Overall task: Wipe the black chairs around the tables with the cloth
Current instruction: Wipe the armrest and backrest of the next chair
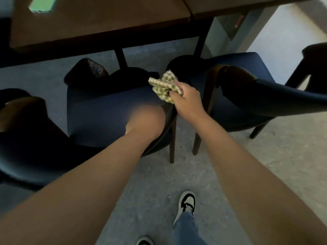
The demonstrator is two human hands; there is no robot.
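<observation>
Head view. Our right hand point(185, 98) grips the bunched checked cloth point(163, 85), fingers curled round its near end so that the loose folds stick out ahead of the knuckles. The cloth hangs over the right edge of the middle chair point(106, 110), just ahead of the hand and above the gap between this chair and the right chair point(247, 96); we cannot tell whether it touches the seat. We judge that it is held wadded so that a thick pad, not a thin sheet, meets the surface.

Our left hand point(146, 119) lies below and to the left of the right hand, on the curved backrest of the middle chair. It is blurred, and its fingers pass beyond the rim out of sight, so we cannot tell whether they are spread or curled. Its likely purpose is to steady the chair while the other hand wipes.

A third chair, the left chair point(26, 142), stands well to the left of both hands. The tables point(99, 23) lie beyond the hands, the chairs tucked toward them. A green object point(42, 4) rests on the far tabletop. Our shoes point(187, 203) stand behind the chair, on the floor point(154, 183).
</observation>
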